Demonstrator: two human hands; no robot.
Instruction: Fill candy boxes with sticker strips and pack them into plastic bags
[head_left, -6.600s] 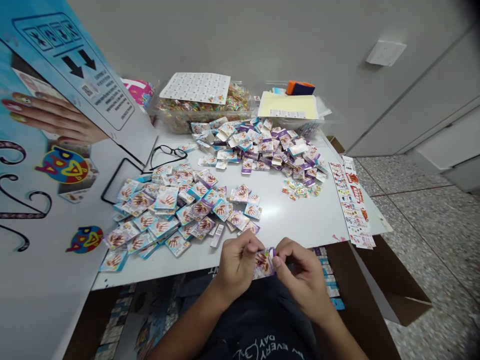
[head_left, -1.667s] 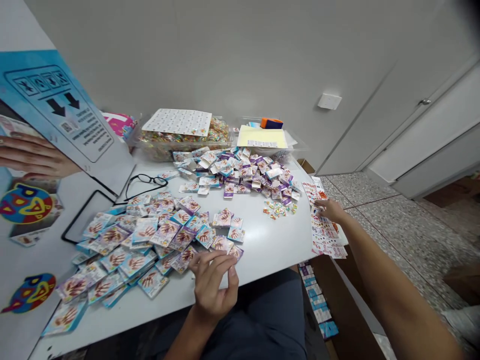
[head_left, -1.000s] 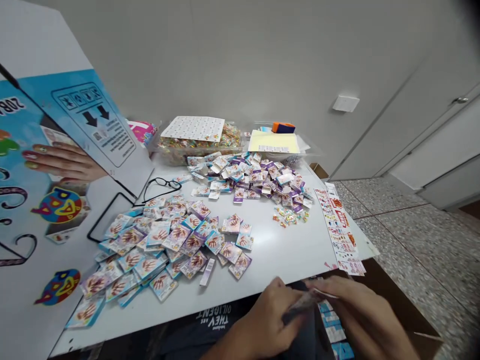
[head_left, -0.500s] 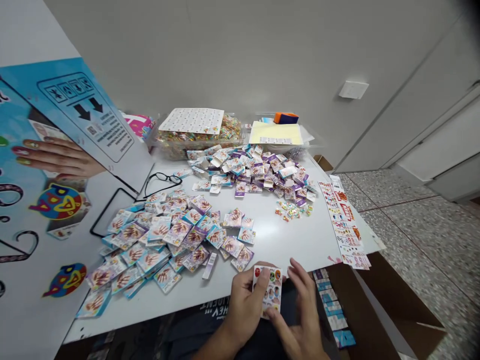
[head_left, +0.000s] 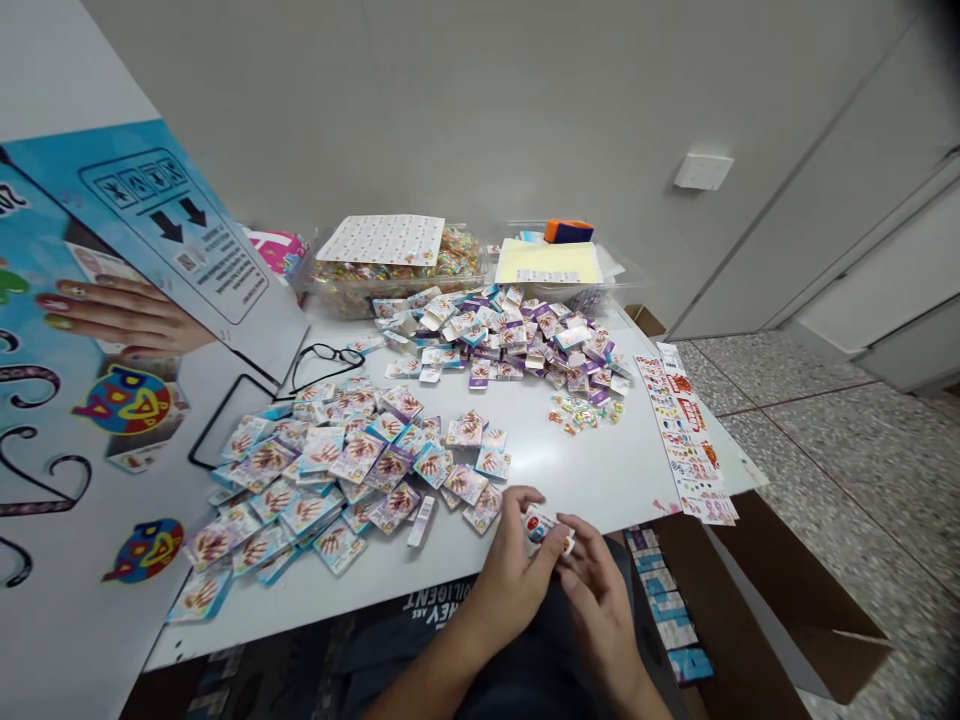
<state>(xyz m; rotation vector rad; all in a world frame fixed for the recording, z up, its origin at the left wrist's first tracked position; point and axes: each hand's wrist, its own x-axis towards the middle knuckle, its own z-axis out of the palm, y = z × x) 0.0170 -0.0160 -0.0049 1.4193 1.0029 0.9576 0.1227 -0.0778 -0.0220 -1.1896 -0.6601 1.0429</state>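
Note:
Between my two hands, over my lap at the table's front edge, is a small printed sticker sheet (head_left: 538,524), bent and partly covered by fingers. My left hand (head_left: 519,572) grips it, thumb across its face and fingers behind. My right hand (head_left: 598,585) has its fingers closed around the sheet's right end. Left of the hands lies a pile of small blue and purple boxes (head_left: 322,455) printed with hands. One box (head_left: 421,521) stands on edge near my left hand.
Farther back are more small boxes (head_left: 517,340), some with open flaps, and little clear packets (head_left: 585,413). Long sticker strips (head_left: 686,435) lie at the right edge. Clear bins (head_left: 352,295) line the wall. Glasses (head_left: 326,355) lie left. A carton (head_left: 795,600) stands on the right below.
The sticker sheet, flat and facing up before, is now bent between my hands. My right hand has closed in on it, and both hands have moved slightly up.

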